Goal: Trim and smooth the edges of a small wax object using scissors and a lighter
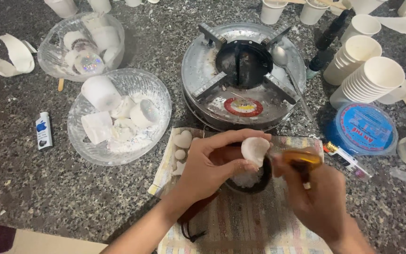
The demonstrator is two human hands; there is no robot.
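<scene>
Round red-and-yellow label (pixel 243 107) on my stove front. Blue round lidded tub (pixel 363 128) right. White lighter (pixel 43 130), blue label, left.

Just beyond the fingers stands a round metal stove (pixel 243 77) with a black burner well, and a metal spoon (pixel 287 70) lies across its right side. Up and to the left of the fingers, two clear glass bowls hold white wax pieces: the nearer bowl (pixel 158 96) close by, the farther bowl (pixel 52 59) well apart. A small white lighter (pixel 43 130) lies far to the left on the speckled stone table (pixel 48 188). Right of the fingers sit a blue round lid (pixel 363 128) and, past it, stacks of white paper cups (pixel 370 77). A striped cloth (pixel 254 221) spreads underneath the fingers.
</scene>
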